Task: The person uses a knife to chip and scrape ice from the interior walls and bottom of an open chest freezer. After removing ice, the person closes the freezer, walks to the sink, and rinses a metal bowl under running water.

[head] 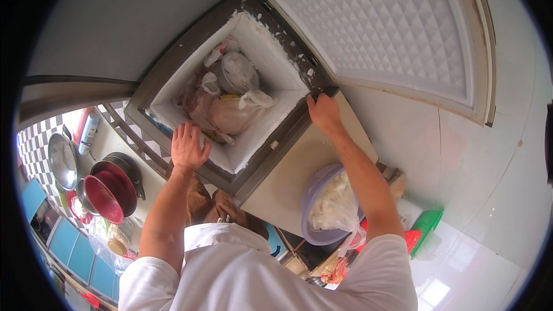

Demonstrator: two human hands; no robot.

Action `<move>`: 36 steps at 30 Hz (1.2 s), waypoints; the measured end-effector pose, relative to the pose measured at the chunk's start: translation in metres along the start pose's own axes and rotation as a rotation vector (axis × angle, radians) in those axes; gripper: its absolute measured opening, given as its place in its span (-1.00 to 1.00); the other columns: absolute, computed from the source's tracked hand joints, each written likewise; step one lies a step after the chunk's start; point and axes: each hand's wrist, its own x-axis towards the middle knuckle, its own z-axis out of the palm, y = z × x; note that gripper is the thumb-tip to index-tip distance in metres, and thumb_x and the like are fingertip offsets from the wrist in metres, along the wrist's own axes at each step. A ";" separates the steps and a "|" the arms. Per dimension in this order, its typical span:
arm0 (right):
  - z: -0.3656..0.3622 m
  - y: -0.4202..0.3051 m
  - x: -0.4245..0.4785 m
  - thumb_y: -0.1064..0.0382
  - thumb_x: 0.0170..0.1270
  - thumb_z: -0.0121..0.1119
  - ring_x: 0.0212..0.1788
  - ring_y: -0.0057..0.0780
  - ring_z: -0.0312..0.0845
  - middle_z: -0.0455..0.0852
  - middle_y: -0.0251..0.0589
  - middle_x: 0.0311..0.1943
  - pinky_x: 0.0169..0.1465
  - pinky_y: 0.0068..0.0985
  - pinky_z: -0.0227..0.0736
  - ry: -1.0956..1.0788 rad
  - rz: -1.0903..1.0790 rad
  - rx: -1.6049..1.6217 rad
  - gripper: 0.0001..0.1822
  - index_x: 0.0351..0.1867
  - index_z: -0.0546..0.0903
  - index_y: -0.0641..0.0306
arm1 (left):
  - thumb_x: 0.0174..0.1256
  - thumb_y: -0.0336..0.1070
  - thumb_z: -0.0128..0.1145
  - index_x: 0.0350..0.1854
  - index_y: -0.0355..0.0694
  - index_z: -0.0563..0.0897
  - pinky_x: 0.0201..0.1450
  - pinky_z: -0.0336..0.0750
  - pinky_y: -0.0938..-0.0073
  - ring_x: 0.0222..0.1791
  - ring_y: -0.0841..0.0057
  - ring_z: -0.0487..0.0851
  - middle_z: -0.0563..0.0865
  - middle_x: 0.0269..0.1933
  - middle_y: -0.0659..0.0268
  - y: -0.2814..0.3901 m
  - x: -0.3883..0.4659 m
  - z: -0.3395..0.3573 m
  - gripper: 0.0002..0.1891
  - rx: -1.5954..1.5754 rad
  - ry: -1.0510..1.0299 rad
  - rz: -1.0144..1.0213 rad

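Note:
An open chest freezer (255, 168) stands before me, its inner walls coated with white frost. My left hand (189, 146) rests on the near left rim, fingers over the edge. At the right corner of the rim, my right hand (324, 110) has its fingers curled against the frame; whether it pinches anything cannot be told. Inside lie a knotted plastic bag with pale contents (235, 114), a rounded icy bundle in clear plastic (239, 72) and other bags. Ice crumbs (310, 71) dot the back right rim.
The raised freezer lid (371, 26) leans back at the upper right. A purple plastic basket (306, 207) with a bag of white pieces sits on a surface beside the freezer. Left, a counter holds a red bowl (103, 198), a dark pot (140, 190) and a metal pan (62, 160).

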 end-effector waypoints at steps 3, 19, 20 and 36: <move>0.003 0.001 -0.012 -0.13 0.63 0.25 -0.13 0.43 0.84 0.84 0.46 -0.29 0.11 0.15 0.72 -0.142 0.049 0.008 -0.39 -0.26 0.75 0.55 | 0.29 -0.08 0.30 0.10 -0.30 0.70 0.37 0.50 0.02 0.25 0.00 0.61 0.67 0.23 0.05 -0.001 0.001 0.000 -0.55 -0.006 -0.004 -0.004; 0.073 -0.151 -0.061 -0.03 0.61 0.23 -0.48 0.10 0.83 0.88 0.22 -0.26 -0.39 -0.02 0.68 0.226 0.901 1.178 -0.51 -0.05 0.68 0.54 | 0.29 -0.09 0.30 0.16 -0.26 0.67 0.36 0.49 -0.02 0.26 0.01 0.60 0.67 0.24 0.08 -0.001 -0.001 0.004 -0.53 0.006 -0.031 0.017; 0.077 -0.150 -0.055 -0.03 0.61 0.22 -0.40 0.15 0.87 0.89 0.25 -0.23 -0.31 0.01 0.73 0.244 0.927 1.156 -0.50 -0.05 0.69 0.54 | 0.29 -0.09 0.30 0.15 -0.25 0.67 0.36 0.49 -0.02 0.26 0.00 0.60 0.66 0.24 0.07 -0.001 -0.001 0.005 -0.53 0.004 -0.040 0.015; 0.090 -0.184 -0.016 -0.07 0.50 0.34 0.03 0.43 0.79 0.86 0.37 -0.17 0.10 0.13 0.63 0.145 0.221 0.725 -0.54 -0.08 0.70 0.42 | 0.26 -0.09 0.31 0.13 -0.24 0.67 0.32 0.49 -0.02 0.22 0.03 0.60 0.67 0.21 0.08 -0.002 0.001 0.004 -0.54 0.022 -0.030 0.051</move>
